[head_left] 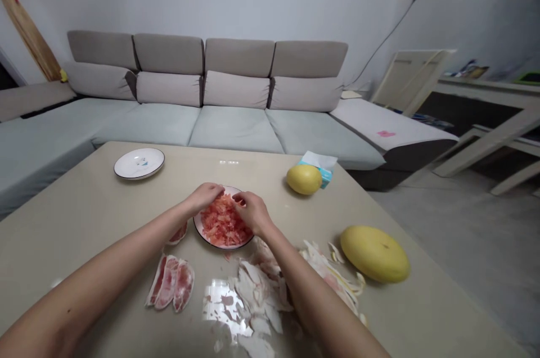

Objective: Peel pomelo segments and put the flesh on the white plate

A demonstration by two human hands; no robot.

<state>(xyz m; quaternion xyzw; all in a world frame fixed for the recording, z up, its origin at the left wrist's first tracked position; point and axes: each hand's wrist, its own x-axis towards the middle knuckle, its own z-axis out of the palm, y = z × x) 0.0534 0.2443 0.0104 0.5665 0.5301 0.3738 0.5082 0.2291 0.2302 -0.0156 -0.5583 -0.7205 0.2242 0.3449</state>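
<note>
A white plate (201, 232) with a dark rim holds a heap of loose red pomelo flesh (225, 223). Over its far left part is my left hand (206, 196), fingers bent down and close together. My right hand (252, 212) reaches over the right side, thumb and fingers curled toward the flesh. What either hand pinches is too small or hidden to make out. Left of my right forearm lie peeled membranes (257, 290). Several pomelo segments (172, 282) in their skin rest near my left forearm, with another segment (179, 233) partly behind it.
A white plate (139, 164) stands at the table's far left. One yellow pomelo (304, 179) sits before a tissue pack (328, 170); a larger pomelo (375, 254) lies at the right. Peel strips (331, 273) lie beside my right forearm. A sofa (232, 125) stands behind the table.
</note>
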